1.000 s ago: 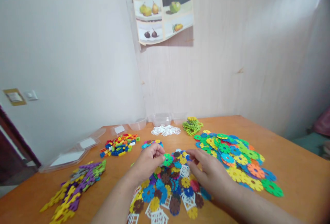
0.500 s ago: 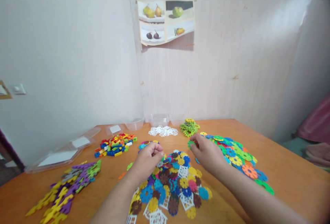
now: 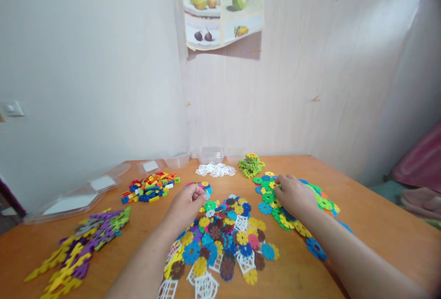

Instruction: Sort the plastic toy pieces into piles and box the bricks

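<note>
My left hand (image 3: 188, 205) is held above the left edge of the middle heap of mixed snowflake discs (image 3: 215, 232). Its thumb and fingertips are pressed together; whatever may be between them is too small to make out. Just behind its fingertips lies a small group of pink, blue and yellow discs (image 3: 206, 188). My right hand (image 3: 296, 195) rests over the right-hand pile of larger snowflake discs (image 3: 289, 222), coloured green, blue, yellow and orange. The fingers curl downward among the discs, and their tips are partly hidden, so a held piece does not show.
White lattice pieces (image 3: 246, 261) lie in the middle heap, with more white pieces (image 3: 215, 169) at the back. Green pieces (image 3: 251, 168), small bricks (image 3: 151, 188) and purple-yellow interlocking pieces (image 3: 86, 244) form other piles. Clear tubs (image 3: 211, 155) and lids (image 3: 72, 203) stand along the wall side.
My right hand has moved right, from the near gap onto the right-hand pile. My left hand has drifted slightly left, away from the middle heap's centre. The camera view has shifted a little.
</note>
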### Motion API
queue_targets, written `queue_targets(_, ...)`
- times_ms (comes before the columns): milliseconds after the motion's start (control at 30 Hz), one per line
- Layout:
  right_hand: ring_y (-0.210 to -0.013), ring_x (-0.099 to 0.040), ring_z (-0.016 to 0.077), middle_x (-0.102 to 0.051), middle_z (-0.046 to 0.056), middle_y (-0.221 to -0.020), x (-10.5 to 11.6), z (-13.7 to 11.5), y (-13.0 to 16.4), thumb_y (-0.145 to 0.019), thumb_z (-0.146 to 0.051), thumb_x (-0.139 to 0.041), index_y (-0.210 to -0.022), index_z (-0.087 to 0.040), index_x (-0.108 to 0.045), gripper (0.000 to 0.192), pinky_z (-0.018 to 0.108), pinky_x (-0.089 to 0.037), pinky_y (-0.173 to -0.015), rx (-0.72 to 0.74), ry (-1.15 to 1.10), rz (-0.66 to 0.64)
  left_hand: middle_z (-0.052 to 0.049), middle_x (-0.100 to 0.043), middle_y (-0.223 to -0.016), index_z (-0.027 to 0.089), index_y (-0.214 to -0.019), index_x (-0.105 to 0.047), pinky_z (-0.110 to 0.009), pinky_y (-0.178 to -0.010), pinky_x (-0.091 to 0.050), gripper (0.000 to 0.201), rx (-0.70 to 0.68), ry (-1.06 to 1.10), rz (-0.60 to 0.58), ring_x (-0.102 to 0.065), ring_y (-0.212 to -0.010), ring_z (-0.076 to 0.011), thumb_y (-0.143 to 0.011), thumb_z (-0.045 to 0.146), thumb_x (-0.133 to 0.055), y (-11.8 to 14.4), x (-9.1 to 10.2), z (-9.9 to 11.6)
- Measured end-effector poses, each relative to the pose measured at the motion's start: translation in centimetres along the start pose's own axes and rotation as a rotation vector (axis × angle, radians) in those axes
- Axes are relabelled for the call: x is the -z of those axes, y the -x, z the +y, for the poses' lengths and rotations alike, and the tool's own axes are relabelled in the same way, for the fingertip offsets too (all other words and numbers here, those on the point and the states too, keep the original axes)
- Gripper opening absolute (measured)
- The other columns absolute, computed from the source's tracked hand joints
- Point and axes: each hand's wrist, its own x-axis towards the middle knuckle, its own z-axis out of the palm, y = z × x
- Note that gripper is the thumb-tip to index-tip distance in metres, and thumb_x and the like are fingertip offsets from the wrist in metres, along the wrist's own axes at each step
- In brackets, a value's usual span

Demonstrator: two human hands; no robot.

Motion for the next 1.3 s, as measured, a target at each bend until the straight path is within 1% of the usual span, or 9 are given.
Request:
queue_targets(200,-0.094,-0.066,0.0246,-0.068,0.013,-0.106,-0.1,0.1,0.1,-0.093,-0.029,-0.044,-0.114,-0.02,-0.067,0.032,0.029,-0.035,-0.062,-0.01,0.004,0.008,0.0,-0.064,-0.073,0.02,-0.079,-0.061,-0.026,-0.065,-0.043,0.022,0.011,-0.013,0.001,-0.059,-0.071,-0.018,-0.077,0.042,-0.059,-0.4,0.3,-0.6)
queue_targets(300,-0.092,-0.066,0.0238,-0.067,0.012,-0.105,0.1,-0.2,0.5,-0.094,-0.03,-0.043,-0.113,-0.02,-0.067,0.031,0.029,-0.033,-0.061,0.005,-0.01,0.04,-0.001,-0.065,-0.075,0.02,-0.08,-0.062,-0.027,-0.066,-0.043,0.022,0.018,-0.019,0.01,-0.06,-0.072,-0.0186,-0.077,0.041,-0.059,-0.2,0.6,-0.2)
queue_targets(400,-0.089,-0.064,0.0214,-0.068,0.008,-0.103,0.5,-0.9,1.2,-0.094,-0.029,-0.042,-0.105,-0.022,-0.068,0.028,0.028,-0.03,-0.06,0.075,-0.05,0.045,-0.001,-0.066,-0.074,0.02,-0.082,-0.063,-0.026,-0.063,-0.042,0.024,0.041,-0.025,0.039,-0.059,-0.069,-0.0184,-0.078,0.043,-0.057,-0.2,1.2,0.1)
queue_targets(500,-0.084,-0.063,0.0192,-0.07,0.005,-0.097,0.8,-1.9,2.1,-0.093,-0.028,-0.045,-0.094,-0.023,-0.068,0.024,0.027,-0.029,-0.06,0.155,-0.111,-0.042,-0.002,-0.068,-0.074,0.02,-0.081,-0.062,-0.027,-0.064,-0.043,0.023,0.073,-0.022,0.092,-0.061,-0.07,-0.0186,-0.079,0.042,-0.056,-0.4,1.8,0.0)
queue_targets(600,-0.082,-0.063,0.0181,-0.071,0.004,-0.089,1.0,-2.9,3.1,-0.09,-0.026,-0.047,-0.086,-0.022,-0.067,0.02,0.025,-0.03,-0.062,0.235,-0.184,-0.128,-0.002,-0.068,-0.073,0.019,-0.079,-0.062,-0.027,-0.063,-0.042,0.02,0.111,-0.021,0.147,-0.061,-0.069,-0.0184,-0.078,0.039,-0.055,-0.6,2.3,-0.5)
queue_targets(800,-0.079,-0.063,0.0174,-0.071,0.004,-0.087,0.8,-4.6,5.1,-0.09,-0.025,-0.048,-0.084,-0.022,-0.068,0.022,0.025,-0.034,-0.064,0.382,-0.27,-0.259,-0.002,-0.065,-0.069,0.018,-0.072,-0.062,-0.026,-0.06,-0.039,0.015,0.15,-0.09,0.207,-0.057,-0.066,-0.0175,-0.075,0.031,-0.054,-0.8,2.7,-1.1)
queue_targets(1000,-0.075,-0.062,0.0184,-0.068,0.004,-0.088,0.6,-6.3,6.3,-0.088,-0.047,-0.056,-0.089,-0.023,-0.068,0.027,0.026,-0.032,-0.061,0.364,-0.269,-0.282,-0.001,-0.065,-0.068,0.019,-0.071,-0.062,-0.025,-0.059,-0.038,0.014,0.172,-0.093,0.226,-0.058,-0.067,-0.0174,-0.075,0.03,-0.054,-1.1,2.9,-2.0)
queue_targets(1167,-0.075,-0.061,0.0167,-0.066,0.002,-0.087,0.0,-7.3,6.3,-0.085,-0.041,-0.062,-0.087,-0.023,-0.066,0.019,0.025,-0.031,-0.061,0.35,-0.312,-0.282,0.001,-0.059,-0.061,0.02,-0.067,-0.06,-0.024,-0.055,-0.034,0.016,0.199,-0.125,0.206,-0.055,-0.06,-0.0162,-0.076,0.032,-0.056,-1.4,2.9,-2.8)
queue_targets(1300,-0.075,-0.06,0.0163,-0.065,0.002,-0.088,-0.4,-7.6,6.2,-0.084,-0.041,-0.064,-0.086,-0.022,-0.065,0.019,0.025,-0.031,-0.061,0.329,-0.329,-0.282,0.0,-0.062,-0.064,0.02,-0.068,-0.06,-0.025,-0.055,-0.034,0.017,0.227,-0.139,0.227,-0.057,-0.064,-0.0176,-0.077,0.034,-0.056,-1.5,2.9,-3.5)
